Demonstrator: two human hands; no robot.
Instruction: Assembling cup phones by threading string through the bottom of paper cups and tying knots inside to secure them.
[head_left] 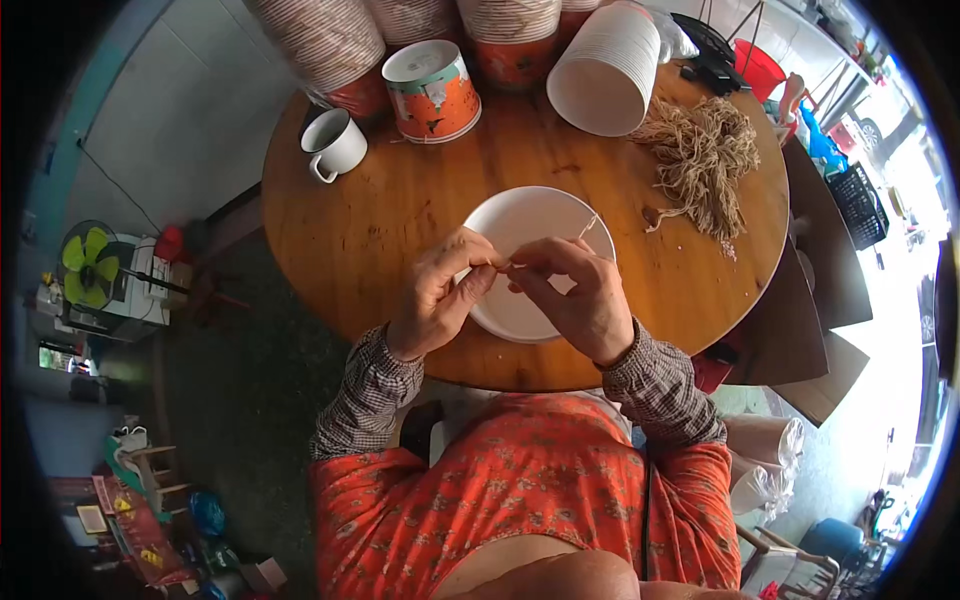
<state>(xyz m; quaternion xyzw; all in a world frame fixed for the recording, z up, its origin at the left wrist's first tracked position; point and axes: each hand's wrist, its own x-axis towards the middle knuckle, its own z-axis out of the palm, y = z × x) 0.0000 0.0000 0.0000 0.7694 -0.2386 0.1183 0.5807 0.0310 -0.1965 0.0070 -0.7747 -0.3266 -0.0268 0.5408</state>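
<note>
My left hand (440, 292) and my right hand (585, 300) meet fingertip to fingertip over a white round tub (500, 318), both pinched closed. A thin beige strand (590, 226) sticks up from behind my right fingers and crosses the tub's far right rim. Whatever lies between the left fingertips is too small to make out. The tub stands near the front of the round wooden table (340, 265), its inside facing up. To the right on the table lies a loose heap of similar beige strands (708, 160).
Along the table's back edge stand stacks of paper tubs (325, 45), an orange-and-green printed tub (432, 95) and a tipped stack of white tubs (605, 75). A white enamel mug (340, 150) sits at the left. Cardboard boxes (812, 340) flank the right side; a green-bladed fan (90, 262) is far left.
</note>
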